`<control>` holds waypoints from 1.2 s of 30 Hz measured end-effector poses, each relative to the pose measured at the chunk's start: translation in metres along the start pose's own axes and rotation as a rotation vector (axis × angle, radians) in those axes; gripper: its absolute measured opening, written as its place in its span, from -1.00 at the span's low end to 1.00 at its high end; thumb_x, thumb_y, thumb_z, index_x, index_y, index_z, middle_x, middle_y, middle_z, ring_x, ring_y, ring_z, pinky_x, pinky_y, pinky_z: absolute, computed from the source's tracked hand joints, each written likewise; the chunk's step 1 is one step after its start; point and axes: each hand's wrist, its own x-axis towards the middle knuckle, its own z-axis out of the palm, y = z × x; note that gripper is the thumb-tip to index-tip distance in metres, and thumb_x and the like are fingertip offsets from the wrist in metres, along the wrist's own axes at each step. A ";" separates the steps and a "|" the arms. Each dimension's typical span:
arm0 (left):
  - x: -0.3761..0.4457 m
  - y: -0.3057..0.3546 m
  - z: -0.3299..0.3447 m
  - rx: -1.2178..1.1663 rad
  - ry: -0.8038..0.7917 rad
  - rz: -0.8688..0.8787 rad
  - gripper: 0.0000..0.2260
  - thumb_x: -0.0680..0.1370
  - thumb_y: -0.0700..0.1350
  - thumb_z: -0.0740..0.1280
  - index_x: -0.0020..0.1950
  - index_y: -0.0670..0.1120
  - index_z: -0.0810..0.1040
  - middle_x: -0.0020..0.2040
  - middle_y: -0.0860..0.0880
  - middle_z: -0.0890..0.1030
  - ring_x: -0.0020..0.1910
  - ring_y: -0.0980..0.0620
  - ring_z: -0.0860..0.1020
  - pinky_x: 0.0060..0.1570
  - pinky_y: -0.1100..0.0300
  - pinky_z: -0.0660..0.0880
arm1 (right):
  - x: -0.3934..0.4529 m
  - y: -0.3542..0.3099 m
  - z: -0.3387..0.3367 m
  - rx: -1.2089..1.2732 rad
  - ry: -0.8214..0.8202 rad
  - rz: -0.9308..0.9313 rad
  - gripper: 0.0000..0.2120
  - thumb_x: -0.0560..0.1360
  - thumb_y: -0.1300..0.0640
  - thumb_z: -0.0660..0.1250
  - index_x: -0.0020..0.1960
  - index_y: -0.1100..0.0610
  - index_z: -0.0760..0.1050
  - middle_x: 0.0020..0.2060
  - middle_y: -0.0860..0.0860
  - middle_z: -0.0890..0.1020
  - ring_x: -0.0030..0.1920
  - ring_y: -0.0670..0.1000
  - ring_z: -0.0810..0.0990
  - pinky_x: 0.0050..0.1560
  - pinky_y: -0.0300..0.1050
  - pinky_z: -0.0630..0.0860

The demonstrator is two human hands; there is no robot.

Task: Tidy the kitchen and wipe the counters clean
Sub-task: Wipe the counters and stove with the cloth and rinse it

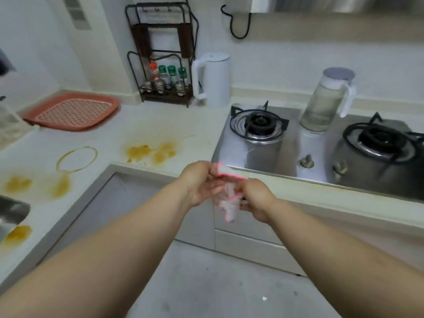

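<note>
Both hands meet in front of the corner where the two runs of surface join, and between them hangs a small white cloth with a pink edge. The left hand pinches its upper corner, near the stove's front edge; the right hand has its fingers curled round the lower bunch. So both sets of fingers are grasping the cloth, which is held in the air, off the surface and over the cabinet fronts.

The step in hand looks like readying the cloth for wiping: opening or folding it into a usable pad. To do it well, spread it flat and fold it once or twice, so a broad, clean face meets the surface and fresh faces can be turned out as each one soils.

The work waiting is plain: yellow-brown spills just left of the stove, a ring stain further left, and more smears toward the sink (whether they are dry or wet cannot be told from here). Starting at the patch nearest the hands and working leftward seems sensible, drawing each stroke inward so nothing is pushed over the front edge.

The kettle, the spice rack and the pink drain tray stand at the back, well apart from the stains, so the wiping should not need them moved first.
</note>
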 end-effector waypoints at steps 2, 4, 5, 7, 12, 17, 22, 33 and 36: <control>0.012 -0.002 0.016 0.273 -0.037 0.026 -0.79 0.52 -0.32 0.15 -0.20 -0.07 0.47 -0.34 -0.07 0.47 -0.44 0.07 0.44 -0.31 0.20 0.35 | -0.003 0.001 -0.026 0.137 0.173 0.069 -0.64 0.40 0.33 0.12 0.12 0.26 0.54 -0.22 0.17 0.49 -0.31 0.13 0.52 -0.18 -0.06 0.46; 0.020 -0.009 0.031 0.497 -0.077 0.050 -0.76 0.47 -0.39 0.19 -0.21 -0.04 0.38 -0.22 -0.15 0.46 -0.44 0.03 0.41 -0.29 0.19 0.32 | -0.010 -0.001 -0.045 0.287 0.207 0.049 -0.67 0.43 0.36 0.06 0.01 0.22 0.55 -0.26 0.15 0.53 -0.38 0.10 0.56 -0.20 -0.03 0.50; 0.023 -0.013 0.040 0.550 -0.130 0.050 -0.77 0.44 -0.39 0.22 -0.17 -0.05 0.37 -0.17 -0.15 0.44 -0.41 0.01 0.38 -0.33 0.21 0.33 | -0.012 -0.003 -0.053 0.343 0.204 0.027 -0.65 0.44 0.37 0.03 -0.04 0.20 0.57 -0.24 0.14 0.57 -0.34 0.09 0.58 -0.18 -0.04 0.51; 0.030 -0.021 0.062 0.638 -0.300 0.041 -0.76 0.39 -0.36 0.28 -0.09 -0.05 0.38 -0.17 -0.12 0.39 -0.32 0.01 0.35 -0.42 0.25 0.33 | -0.016 -0.004 -0.072 0.429 0.208 -0.036 -0.63 0.45 0.36 0.02 -0.01 0.16 0.58 -0.13 0.16 0.58 -0.22 0.08 0.57 -0.17 -0.10 0.49; 0.042 -0.043 0.107 0.778 -0.589 0.080 -0.79 0.39 -0.23 0.43 -0.04 -0.03 0.53 -0.12 -0.09 0.58 -0.18 -0.02 0.52 -0.16 0.19 0.44 | -0.035 0.012 -0.120 0.550 0.379 -0.077 -0.87 0.51 0.25 0.20 -0.11 0.13 0.52 -0.22 0.11 0.56 -0.18 0.13 0.57 -0.09 -0.08 0.52; 0.034 -0.049 0.163 0.915 -0.507 0.336 -0.89 0.52 -0.24 0.31 -0.06 -0.05 0.55 -0.23 -0.01 0.56 -0.33 0.11 0.46 -0.41 0.36 0.39 | -0.066 0.028 -0.180 -0.242 0.939 0.042 -0.51 0.43 0.10 0.42 0.33 0.05 0.39 0.13 0.06 0.49 0.14 0.09 0.50 0.18 -0.06 0.47; 0.023 -0.067 0.242 0.718 -0.583 0.184 -0.88 0.58 -0.25 0.22 -0.03 -0.09 0.52 -0.24 -0.11 0.58 -0.39 0.00 0.53 -0.41 0.30 0.43 | -0.095 0.040 -0.211 -0.257 0.344 -0.239 -0.48 0.49 0.15 0.40 0.36 -0.03 0.26 -0.03 0.04 0.60 -0.11 -0.01 0.63 -0.11 -0.24 0.46; 0.042 -0.168 0.444 1.148 -0.492 0.382 -0.82 0.53 -0.19 0.30 0.11 -0.04 0.56 0.00 -0.04 0.57 -0.04 -0.05 0.56 -0.08 0.27 0.45 | -0.161 0.101 -0.508 -0.217 1.295 0.026 -0.69 0.41 0.13 0.33 0.10 0.05 0.30 0.03 0.15 0.55 -0.08 0.18 0.59 -0.13 -0.06 0.54; 0.055 -0.183 0.465 1.368 -0.440 0.458 -0.67 0.52 -0.19 0.28 0.28 -0.08 0.52 0.28 -0.04 0.52 0.25 -0.04 0.49 0.25 0.24 0.37 | -0.142 0.114 -0.567 -0.229 1.192 -0.005 -0.67 0.43 0.27 0.23 0.13 -0.04 0.39 0.09 0.15 0.55 -0.14 0.16 0.63 -0.40 -0.06 0.56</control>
